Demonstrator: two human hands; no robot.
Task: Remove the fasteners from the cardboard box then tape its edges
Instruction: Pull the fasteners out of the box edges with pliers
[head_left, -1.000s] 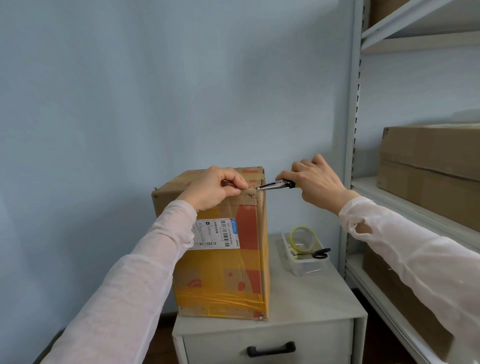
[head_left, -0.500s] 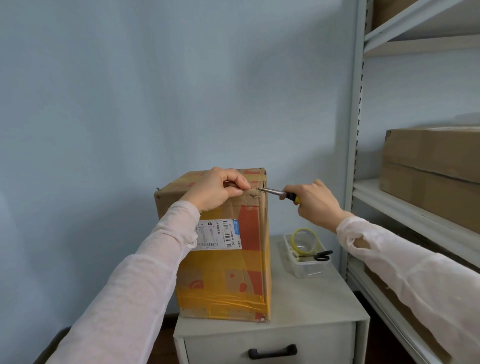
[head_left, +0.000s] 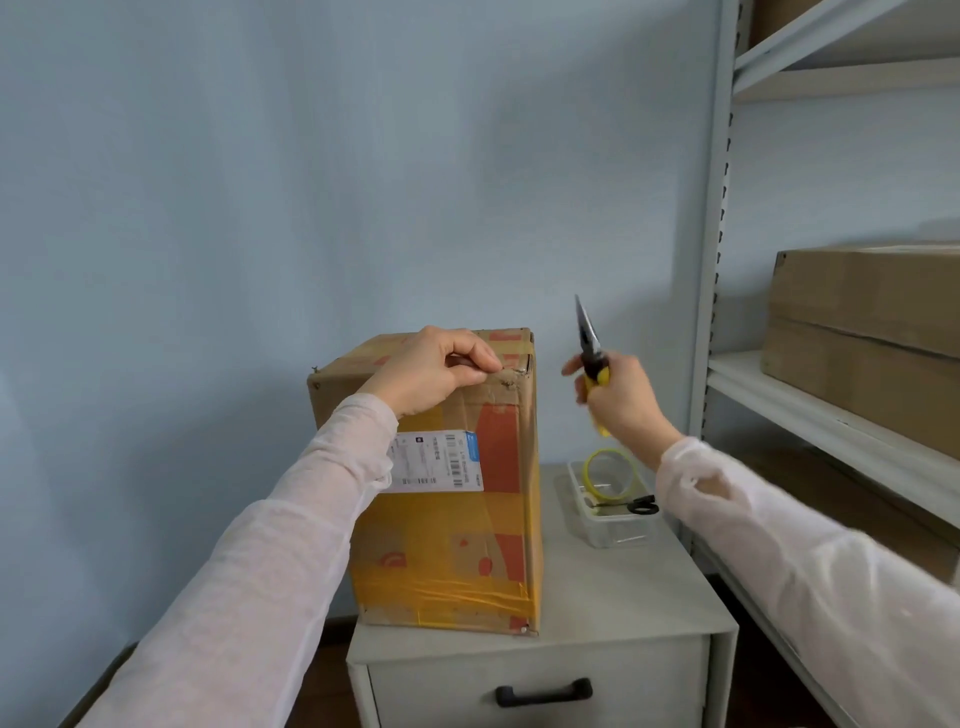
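The cardboard box (head_left: 441, 483) stands on the cabinet (head_left: 623, 613), pinned at its top edge by the curled left hand (head_left: 436, 371). Needle-nose pliers (head_left: 589, 345) are clenched in the right hand (head_left: 621, 400), tips upward; each fastener is best gripped squarely and drawn straight out.

Open air lies between the cardboard box (head_left: 441, 483) and the shelf upright (head_left: 714, 260) — only the raised pliers (head_left: 589, 340) stand there. Lower down, a clear container (head_left: 613, 525) occupies the cabinet top (head_left: 597, 597) beside the box.

cardboard box (head_left: 447, 499) on cabinet (head_left: 623, 618), tub (head_left: 613, 525) right of it, shelving (head_left: 831, 415) further right
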